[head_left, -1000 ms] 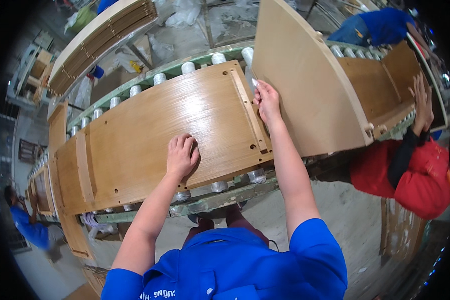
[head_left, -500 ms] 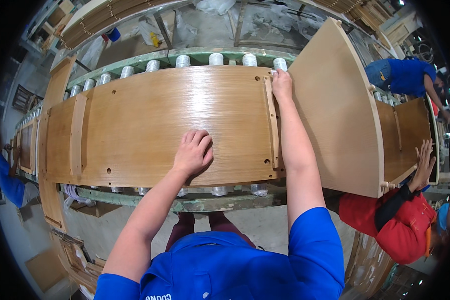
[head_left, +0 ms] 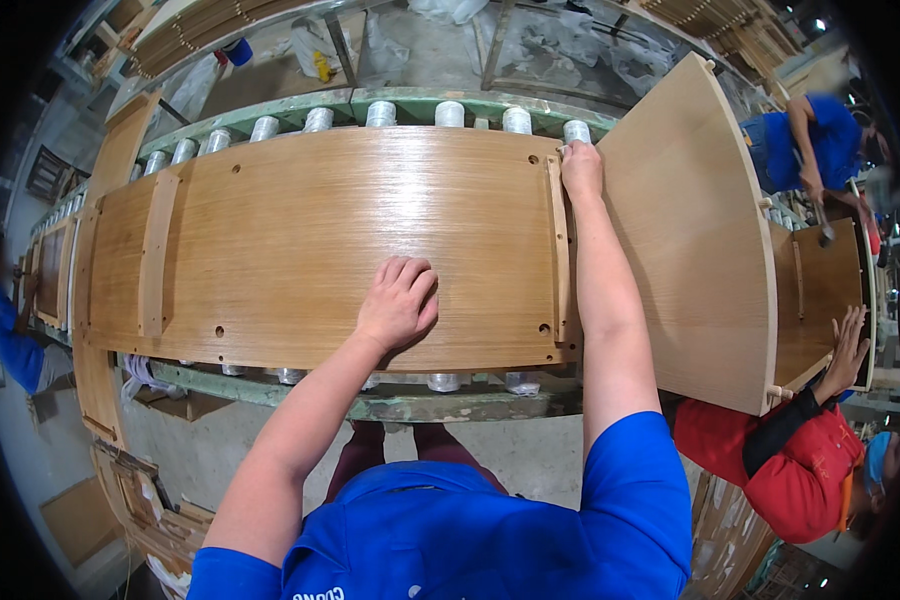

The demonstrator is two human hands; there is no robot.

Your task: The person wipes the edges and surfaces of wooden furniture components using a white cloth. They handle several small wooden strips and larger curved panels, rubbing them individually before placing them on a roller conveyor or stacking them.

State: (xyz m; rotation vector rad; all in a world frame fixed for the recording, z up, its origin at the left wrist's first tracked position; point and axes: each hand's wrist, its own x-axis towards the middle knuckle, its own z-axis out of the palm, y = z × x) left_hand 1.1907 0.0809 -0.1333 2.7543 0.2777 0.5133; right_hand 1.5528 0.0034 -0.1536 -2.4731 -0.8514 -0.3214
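Observation:
A long brown wood panel lies flat in front of me, with a cross strip near its left end and another wooden strip near its right end. My left hand rests palm down on the panel, its fingers loosely bent and holding nothing. At the far right corner, my right hand is closed beside the strip's far end. A small whitish bit shows by its fingertips; what it grips is hidden. Right of that arm stands a pale board, tilted upright, with dowels along its outer edge.
The panel lies on a green roller conveyor with wrapped rollers. At right, a person in red raises a hand by another brown panel; a person in blue holds a hammer. Another person works far left.
The view has shifted slightly, so the panel, board and rollers sit further right. My hands keep their places on the work. The person in blue at right now reaches down with a hammer.

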